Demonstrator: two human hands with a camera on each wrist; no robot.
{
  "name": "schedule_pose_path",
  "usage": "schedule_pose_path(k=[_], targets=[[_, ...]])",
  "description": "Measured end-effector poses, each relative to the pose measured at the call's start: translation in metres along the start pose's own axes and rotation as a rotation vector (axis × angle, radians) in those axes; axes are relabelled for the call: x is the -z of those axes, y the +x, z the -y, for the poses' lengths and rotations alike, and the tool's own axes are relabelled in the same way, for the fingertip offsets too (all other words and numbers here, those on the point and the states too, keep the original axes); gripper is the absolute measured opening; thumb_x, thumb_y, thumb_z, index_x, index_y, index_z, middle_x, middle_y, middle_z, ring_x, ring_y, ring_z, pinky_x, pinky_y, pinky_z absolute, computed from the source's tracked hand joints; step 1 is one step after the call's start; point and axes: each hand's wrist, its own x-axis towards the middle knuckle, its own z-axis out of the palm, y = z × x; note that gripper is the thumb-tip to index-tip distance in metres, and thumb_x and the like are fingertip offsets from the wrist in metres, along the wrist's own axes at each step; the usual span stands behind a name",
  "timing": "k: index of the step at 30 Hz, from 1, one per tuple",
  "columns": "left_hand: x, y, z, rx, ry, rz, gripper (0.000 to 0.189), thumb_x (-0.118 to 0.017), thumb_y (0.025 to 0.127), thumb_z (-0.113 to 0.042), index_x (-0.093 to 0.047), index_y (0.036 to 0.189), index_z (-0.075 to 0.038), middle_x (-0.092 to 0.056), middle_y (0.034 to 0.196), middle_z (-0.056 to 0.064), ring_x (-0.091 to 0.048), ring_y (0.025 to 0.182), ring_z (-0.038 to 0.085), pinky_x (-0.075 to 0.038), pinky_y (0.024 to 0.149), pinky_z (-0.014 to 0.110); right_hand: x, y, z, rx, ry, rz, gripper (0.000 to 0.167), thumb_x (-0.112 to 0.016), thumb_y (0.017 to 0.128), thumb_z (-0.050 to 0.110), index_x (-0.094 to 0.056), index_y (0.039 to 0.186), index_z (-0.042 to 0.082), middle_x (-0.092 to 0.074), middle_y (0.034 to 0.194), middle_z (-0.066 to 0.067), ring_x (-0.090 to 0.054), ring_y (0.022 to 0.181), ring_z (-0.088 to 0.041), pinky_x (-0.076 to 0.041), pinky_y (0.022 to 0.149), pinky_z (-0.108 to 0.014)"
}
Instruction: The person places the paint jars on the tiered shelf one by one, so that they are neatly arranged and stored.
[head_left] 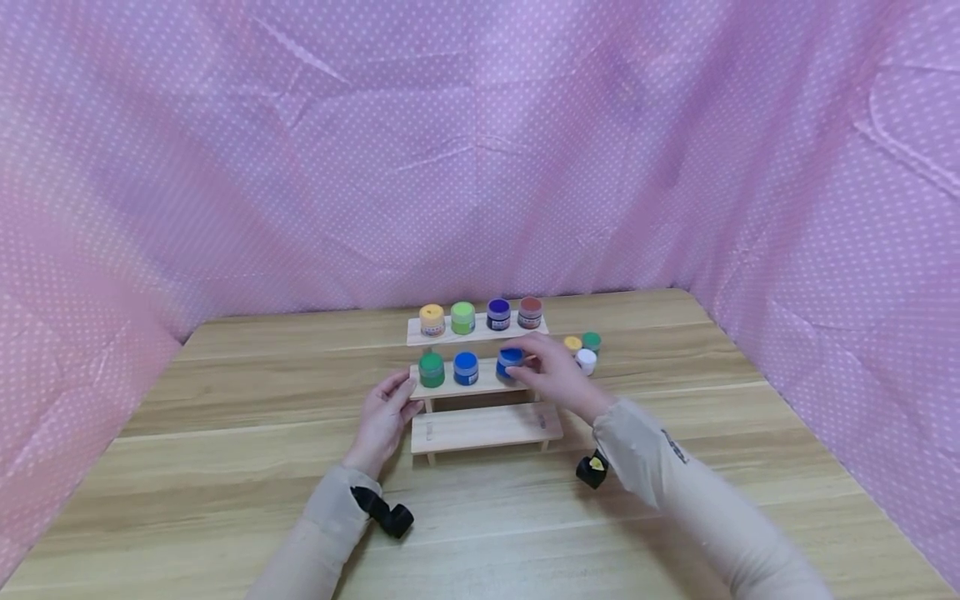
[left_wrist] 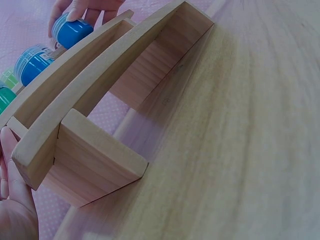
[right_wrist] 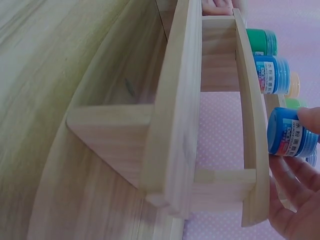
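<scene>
My right hand (head_left: 558, 375) pinches a blue paint jar (right_wrist: 289, 131) between thumb and fingers, at the right part of the rack's middle step. My left hand (head_left: 382, 421) holds the left end of the wooden stepped rack (head_left: 480, 429), thumb by the step's corner. On that middle step stand a green paint jar (head_left: 431, 370) and another blue paint jar (head_left: 466, 368). Whether the pinched jar touches the step cannot be told. Along the top step are orange (head_left: 432, 320), light green (head_left: 462, 318), dark blue (head_left: 498, 315) and reddish-brown (head_left: 530, 313) jars.
To the right of the rack, partly behind my right hand, stand a yellow-orange jar (head_left: 572, 343), a green jar (head_left: 592, 342) and a white jar (head_left: 586, 361) on the wooden table (head_left: 262, 450). Pink dotted cloth (head_left: 480, 167) hangs around the table's back and sides.
</scene>
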Motion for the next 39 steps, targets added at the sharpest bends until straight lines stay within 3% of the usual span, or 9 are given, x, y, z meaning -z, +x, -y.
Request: schedule_pose_path(k=[5,12,21,39], targets=[[0.001,-0.001,0.000,0.001,0.005,0.002,0.026,-0.049,0.097,-0.005,-0.051,0.122,0.004,-0.060,0.095,-0.007,-0.057,0.073,0.004,-0.054,0.068,0.015,-0.003,0.000,0.001,-0.010,-0.028,-0.004,0.033,-0.066,0.088,0.011,-0.062,0.121,0.011,-0.061,0.116,-0.007,-0.058,0.102,-0.021,-0.054,0.088,-0.038],[0.001,0.000,0.001,-0.004,0.004,0.000,0.025,-0.050,0.097,-0.006,-0.051,0.121,0.003,-0.060,0.095,-0.008,-0.057,0.073,0.004,-0.054,0.068,0.015,-0.006,0.001,0.000,-0.014,-0.085,-0.013,0.033,-0.066,0.089,0.015,-0.062,0.122,0.015,-0.061,0.112,-0.004,-0.056,0.097,-0.017,-0.053,0.083,-0.032],[0.001,-0.002,0.003,-0.009,0.008,-0.002,0.027,-0.050,0.097,-0.005,-0.051,0.122,0.004,-0.059,0.096,-0.007,-0.057,0.074,0.004,-0.054,0.068,0.015,-0.011,0.000,0.000,-0.010,-0.122,-0.010,0.033,-0.066,0.089,0.015,-0.062,0.121,0.014,-0.061,0.119,-0.005,-0.057,0.105,-0.019,-0.052,0.087,-0.036],[-0.002,-0.010,0.005,-0.024,0.009,0.002,0.030,-0.048,0.098,-0.005,-0.047,0.126,0.007,-0.059,0.096,-0.008,-0.057,0.074,0.003,-0.053,0.069,0.014,-0.012,-0.005,0.000,0.034,-0.157,-0.011,0.032,-0.067,0.089,0.016,-0.062,0.121,0.014,-0.060,0.120,-0.006,-0.057,0.103,-0.020,-0.053,0.084,-0.034]])
